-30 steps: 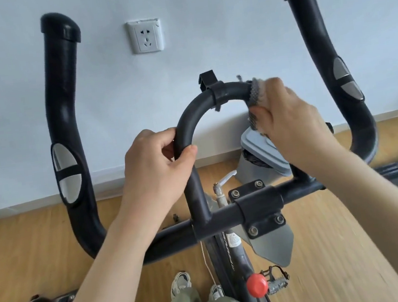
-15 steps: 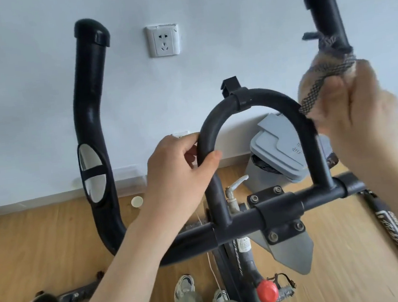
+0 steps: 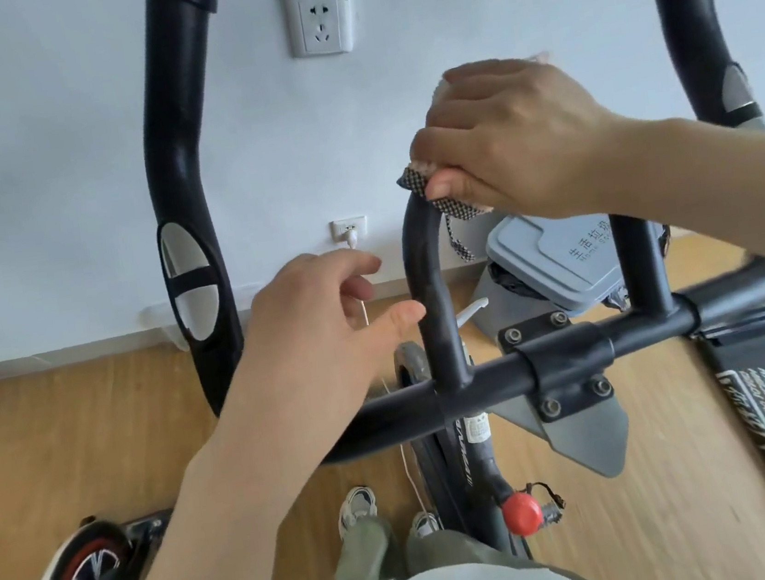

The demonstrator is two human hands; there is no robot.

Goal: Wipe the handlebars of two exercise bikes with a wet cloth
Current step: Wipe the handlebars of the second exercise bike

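checkered wet cloth [image 3: 449, 203] draped over the black handlebar loop's [image 3: 429, 284] top.

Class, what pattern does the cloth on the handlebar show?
The cloth shows a fine black-and-white check, clearest in the head view under the right hand.

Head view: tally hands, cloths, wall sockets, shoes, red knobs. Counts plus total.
hands: 2, left hand and right hand
cloth: 1
wall sockets: 2
shoes: 2
red knob: 1
total: 8
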